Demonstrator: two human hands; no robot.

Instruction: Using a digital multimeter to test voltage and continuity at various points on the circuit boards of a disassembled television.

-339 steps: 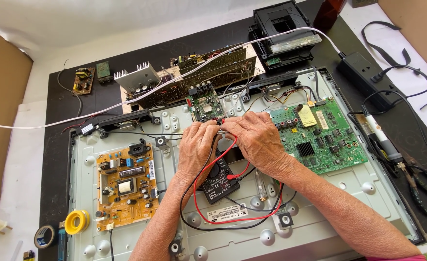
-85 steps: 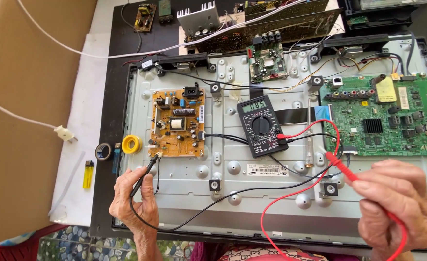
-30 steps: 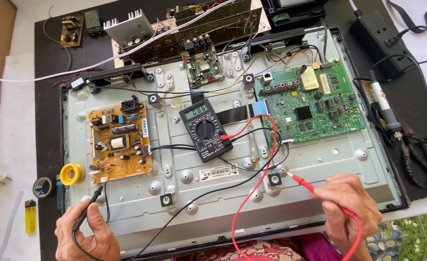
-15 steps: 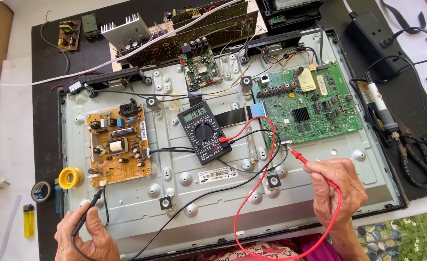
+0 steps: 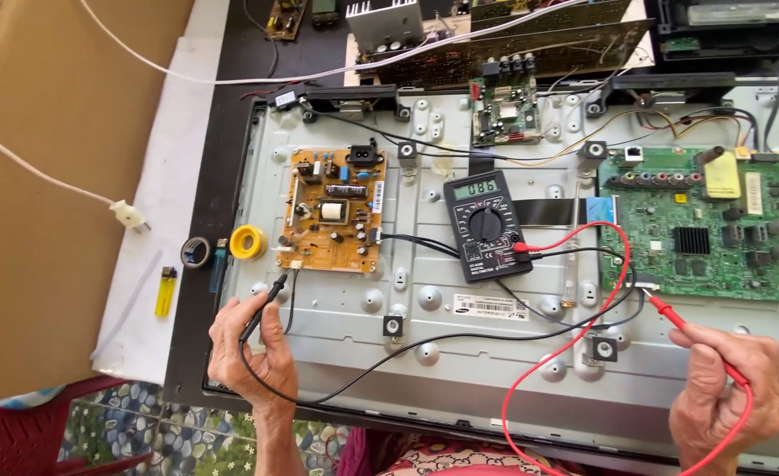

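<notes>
- The left hand (image 5: 253,353) is sitting at about 7 o'clock in the view, its fingers pinching the black probe (image 5: 264,304); the probe tip is pointing up toward 1 o'clock, ending just beside the lower left corner of the orange power board (image 5: 335,210).
- The right hand (image 5: 729,397) is resting at about 4 o'clock, fingers curled tightly around the red probe (image 5: 671,313), whose tip is aiming toward 11 o'clock at the lower left edge of the green main board (image 5: 715,225).
- The red lead (image 5: 583,339) is looping across the grey metal back panel (image 5: 460,353) between the hands; the black lead (image 5: 424,339) is trailing beneath it.
- The black multimeter (image 5: 486,225) is lying face up near the centre of the panel, between the two boards, both leads plugged into its right side.
- At 9 o'clock, a yellow tape roll (image 5: 248,241), a black tape roll (image 5: 196,252) and a yellow lighter (image 5: 166,292) are lying on the tabletop (image 5: 231,115).
- At 12 o'clock, a small green board (image 5: 506,110) is sitting at the panel's top edge.
</notes>
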